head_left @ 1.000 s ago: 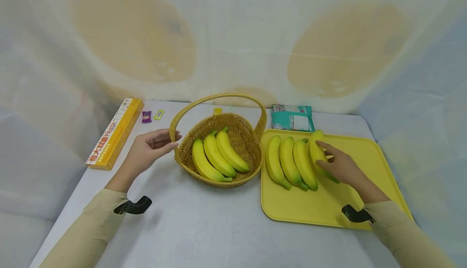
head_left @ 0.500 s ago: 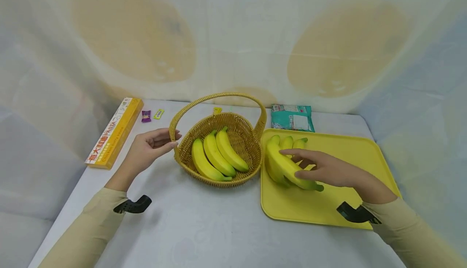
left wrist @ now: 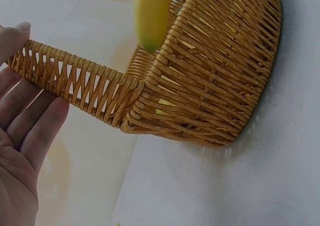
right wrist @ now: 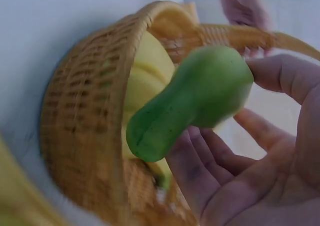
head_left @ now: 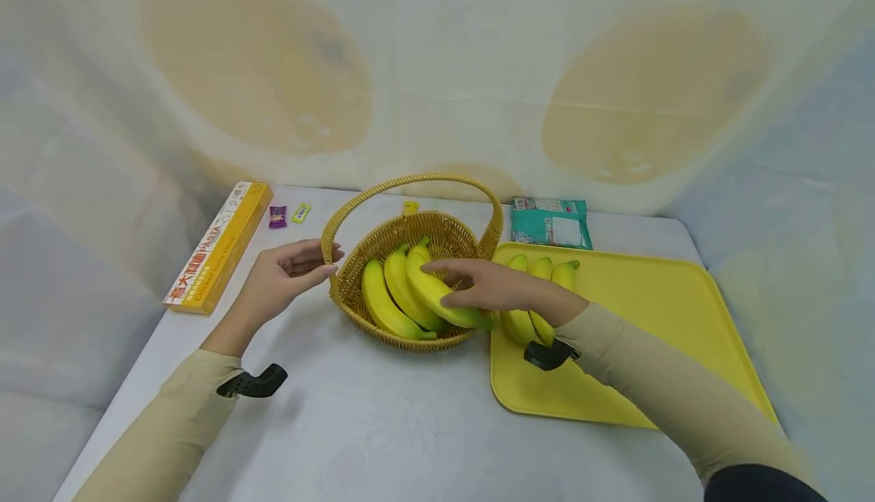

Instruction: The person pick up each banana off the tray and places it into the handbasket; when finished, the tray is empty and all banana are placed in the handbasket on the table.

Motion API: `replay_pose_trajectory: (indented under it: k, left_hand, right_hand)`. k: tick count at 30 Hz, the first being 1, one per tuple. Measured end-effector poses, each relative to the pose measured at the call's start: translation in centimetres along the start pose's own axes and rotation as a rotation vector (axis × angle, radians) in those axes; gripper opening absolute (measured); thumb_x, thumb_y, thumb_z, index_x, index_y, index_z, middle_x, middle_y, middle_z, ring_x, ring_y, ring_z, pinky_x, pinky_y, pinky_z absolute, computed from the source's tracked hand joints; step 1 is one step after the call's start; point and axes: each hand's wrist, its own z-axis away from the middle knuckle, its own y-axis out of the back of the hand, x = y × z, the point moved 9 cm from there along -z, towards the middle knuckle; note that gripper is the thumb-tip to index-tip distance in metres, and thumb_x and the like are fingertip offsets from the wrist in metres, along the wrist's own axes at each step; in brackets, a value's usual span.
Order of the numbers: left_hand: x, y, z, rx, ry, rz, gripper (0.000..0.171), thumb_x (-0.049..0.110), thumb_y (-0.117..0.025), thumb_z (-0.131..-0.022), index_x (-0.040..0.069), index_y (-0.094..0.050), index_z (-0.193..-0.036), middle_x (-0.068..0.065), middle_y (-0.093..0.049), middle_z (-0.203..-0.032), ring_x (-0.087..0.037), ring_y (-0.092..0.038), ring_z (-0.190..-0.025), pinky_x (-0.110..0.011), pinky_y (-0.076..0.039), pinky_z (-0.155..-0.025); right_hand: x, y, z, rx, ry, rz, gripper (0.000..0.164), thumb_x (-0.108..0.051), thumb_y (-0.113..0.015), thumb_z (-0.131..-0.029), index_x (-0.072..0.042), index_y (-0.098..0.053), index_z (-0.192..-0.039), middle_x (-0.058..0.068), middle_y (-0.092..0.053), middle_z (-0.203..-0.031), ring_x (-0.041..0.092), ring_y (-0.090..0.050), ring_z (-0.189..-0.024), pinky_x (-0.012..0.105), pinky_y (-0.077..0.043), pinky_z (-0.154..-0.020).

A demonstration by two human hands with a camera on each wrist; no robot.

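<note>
My left hand (head_left: 276,278) pinches the handle (left wrist: 85,83) of a woven basket (head_left: 403,344), thumb on one side and fingers on the other. Several yellow bananas (head_left: 383,308) lie side by side in the basket's left part. Over the basket, my right hand (head_left: 495,285) holds another banana (head_left: 437,297) between thumb and fingers, its green stem end (right wrist: 165,126) towards the right wrist camera. In the left wrist view that banana's tip (left wrist: 151,35) hangs by the basket rim. More bananas (head_left: 517,323) lie on the yellow tray (head_left: 649,335), partly hidden under my right forearm.
The tray stands right against the basket's right side. Behind it lies a teal packet (head_left: 551,225). At the left are a pasta box (head_left: 219,247), a purple wrapped sweet (head_left: 277,217) and a yellow one (head_left: 301,213). A small yellow piece (head_left: 410,207) sits behind the basket.
My right hand has lifted a banana from the tray and carried it left, past the other bananas, to over the basket. My left hand has stayed on the handle.
</note>
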Motion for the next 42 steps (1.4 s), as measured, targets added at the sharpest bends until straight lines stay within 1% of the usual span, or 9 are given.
replay_pose_trajectory:
  k: [5, 11, 17, 23, 26, 30, 34, 38, 42]
  left_hand:
    - [-0.1, 0.0, -0.1, 0.004, 0.0, -0.011, 0.035, 0.023, -0.075, -0.095, 0.007, -0.07, -0.126, -0.013, -0.072, -0.122, -0.012, -0.071, -0.107, -0.021, -0.056, -0.091]
    - [-0.1, 0.1, -0.1, 0.003, 0.001, -0.026, 0.036, 0.023, -0.075, -0.095, 0.006, -0.069, -0.126, -0.011, -0.073, -0.121, -0.012, -0.071, -0.107, -0.02, -0.056, -0.09]
    - [0.0, 0.0, -0.1, -0.007, 0.006, -0.027, 0.036, 0.024, -0.075, -0.095, 0.007, -0.069, -0.127, -0.011, -0.072, -0.122, -0.012, -0.071, -0.107, -0.02, -0.056, -0.091]
    - [0.0, 0.0, -0.1, -0.009, 0.015, -0.032, 0.037, 0.025, -0.075, -0.095, 0.007, -0.069, -0.127, -0.011, -0.072, -0.122, -0.011, -0.07, -0.108, -0.02, -0.055, -0.091]
    - [0.0, 0.1, -0.1, -0.008, 0.017, -0.029, 0.037, 0.025, -0.075, -0.095, 0.007, -0.069, -0.127, -0.01, -0.072, -0.122, -0.011, -0.071, -0.108, -0.02, -0.055, -0.091]
    - [0.0, 0.0, -0.1, -0.013, 0.013, -0.011, 0.038, 0.023, -0.075, -0.095, 0.005, -0.068, -0.128, -0.013, -0.072, -0.123, -0.011, -0.071, -0.107, -0.02, -0.056, -0.091]
    - [0.1, -0.1, -0.1, -0.016, 0.001, 0.009, 0.037, 0.02, -0.075, -0.095, 0.004, -0.068, -0.127, -0.017, -0.071, -0.123, -0.015, -0.071, -0.109, -0.021, -0.056, -0.091]
    - [0.1, 0.0, 0.0, -0.016, -0.01, 0.01, 0.035, 0.018, -0.074, -0.096, 0.004, -0.069, -0.127, -0.016, -0.071, -0.123, -0.026, -0.07, -0.112, -0.021, -0.056, -0.092]
    - [0.1, 0.0, 0.0, -0.017, -0.013, 0.001, 0.035, 0.019, -0.074, -0.096, 0.004, -0.069, -0.127, -0.015, -0.071, -0.123, -0.031, -0.069, -0.114, -0.02, -0.055, -0.092]
  right_hand:
    - [-1.3, -1.7, -3.8, -0.026, -0.005, 0.093, 0.06, -0.034, -0.066, -0.1, -0.033, -0.043, -0.155, 0.005, -0.054, -0.146, 0.023, -0.054, -0.13, 0.039, -0.049, -0.103]
    - [-2.5, -3.0, -6.8, -0.028, -0.049, 0.195, 0.064, -0.041, -0.069, -0.097, -0.034, -0.042, -0.155, 0.008, -0.062, -0.138, 0.019, -0.062, -0.119, 0.035, -0.053, -0.096]
    - [-3.2, -3.8, -8.6, -0.029, -0.084, 0.211, 0.075, -0.04, -0.075, -0.093, -0.026, -0.038, -0.157, 0.006, -0.065, -0.132, 0.015, -0.063, -0.114, 0.03, -0.054, -0.09]
    - [-3.9, -4.3, -9.2, -0.059, -0.113, 0.224, 0.079, -0.031, -0.078, -0.092, -0.021, -0.037, -0.158, 0.007, -0.064, -0.128, 0.014, -0.063, -0.104, 0.028, -0.055, -0.085]
    - [-4.1, -4.3, -9.1, -0.067, -0.117, 0.231, 0.08, -0.03, -0.078, -0.093, -0.021, -0.035, -0.159, 0.008, -0.064, -0.13, 0.016, -0.064, -0.106, 0.03, -0.055, -0.088]
    - [-4.0, -4.2, -8.2, -0.059, -0.105, 0.224, 0.079, -0.03, -0.076, -0.094, -0.023, -0.034, -0.16, 0.01, -0.061, -0.137, 0.021, -0.062, -0.119, 0.034, -0.054, -0.095]
    - [-3.5, -3.7, -6.5, -0.008, -0.07, 0.202, 0.071, -0.03, -0.072, -0.096, -0.023, -0.037, -0.158, 0.011, -0.06, -0.139, 0.02, -0.066, -0.114, 0.033, -0.055, -0.091]
    - [-2.9, -3.0, -3.7, 0.103, -0.013, 0.185, 0.061, -0.027, -0.069, -0.098, -0.018, -0.046, -0.154, 0.011, -0.063, -0.132, 0.019, -0.067, -0.106, 0.031, -0.056, -0.085]
    - [-1.7, -1.7, 0.1, 0.297, 0.028, 0.202, 0.054, -0.028, -0.069, -0.098, -0.017, -0.053, -0.148, 0.011, -0.062, -0.128, 0.024, -0.062, -0.11, 0.036, -0.054, -0.088]
